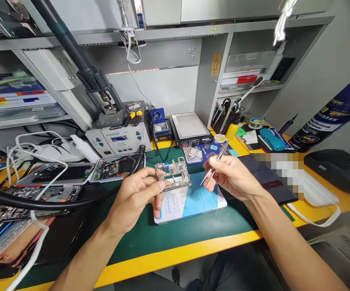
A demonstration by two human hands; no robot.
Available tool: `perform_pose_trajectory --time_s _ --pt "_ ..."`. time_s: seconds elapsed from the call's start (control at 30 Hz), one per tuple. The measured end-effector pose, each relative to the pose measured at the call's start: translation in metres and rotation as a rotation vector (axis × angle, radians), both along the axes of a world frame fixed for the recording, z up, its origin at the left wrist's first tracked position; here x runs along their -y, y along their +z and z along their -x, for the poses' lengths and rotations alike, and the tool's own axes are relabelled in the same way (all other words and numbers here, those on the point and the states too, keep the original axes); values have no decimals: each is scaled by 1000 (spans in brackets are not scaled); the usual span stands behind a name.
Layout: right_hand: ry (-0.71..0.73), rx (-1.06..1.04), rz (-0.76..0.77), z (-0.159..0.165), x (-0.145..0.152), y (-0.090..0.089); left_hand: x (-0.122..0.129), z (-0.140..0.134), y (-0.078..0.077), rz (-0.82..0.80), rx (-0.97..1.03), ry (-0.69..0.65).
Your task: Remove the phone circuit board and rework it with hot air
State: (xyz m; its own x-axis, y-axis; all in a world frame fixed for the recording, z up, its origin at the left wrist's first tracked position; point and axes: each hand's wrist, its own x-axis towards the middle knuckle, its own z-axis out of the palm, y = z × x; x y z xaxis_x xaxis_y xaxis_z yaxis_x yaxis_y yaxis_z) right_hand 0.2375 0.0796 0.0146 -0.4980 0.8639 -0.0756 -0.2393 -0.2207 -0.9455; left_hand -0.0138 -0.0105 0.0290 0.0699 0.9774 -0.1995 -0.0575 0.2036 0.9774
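Observation:
My left hand (141, 192) pinches a small circuit board (175, 174) by its left edge, tilted up above the work mat. The board is crowded with chips and has cut-outs through it. In my right hand (231, 173) is a pair of metal tweezers (222, 151), closed in by my fingers, tips down and slightly apart. Those tips are just right of the board, not touching it. Beneath both lies a blue and white printed package (199, 200) on the green mat (162, 250).
A soldering station (120, 139) and a flat heating plate (191, 129) stand at the back. Opened devices (41, 200) and a thick black hose (80, 204) fill the left. A large spray can (329, 115) and a dark flat panel (262, 178) are on the right.

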Motion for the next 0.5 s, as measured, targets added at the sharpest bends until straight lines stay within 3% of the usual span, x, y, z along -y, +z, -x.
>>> perform_pose_trajectory --time_s 0.23,0.5 --pt "114 -27 15 4 8 0 10 -1 3 -20 67 32" --pt "281 44 19 13 26 -2 14 1 4 -33 -11 62"
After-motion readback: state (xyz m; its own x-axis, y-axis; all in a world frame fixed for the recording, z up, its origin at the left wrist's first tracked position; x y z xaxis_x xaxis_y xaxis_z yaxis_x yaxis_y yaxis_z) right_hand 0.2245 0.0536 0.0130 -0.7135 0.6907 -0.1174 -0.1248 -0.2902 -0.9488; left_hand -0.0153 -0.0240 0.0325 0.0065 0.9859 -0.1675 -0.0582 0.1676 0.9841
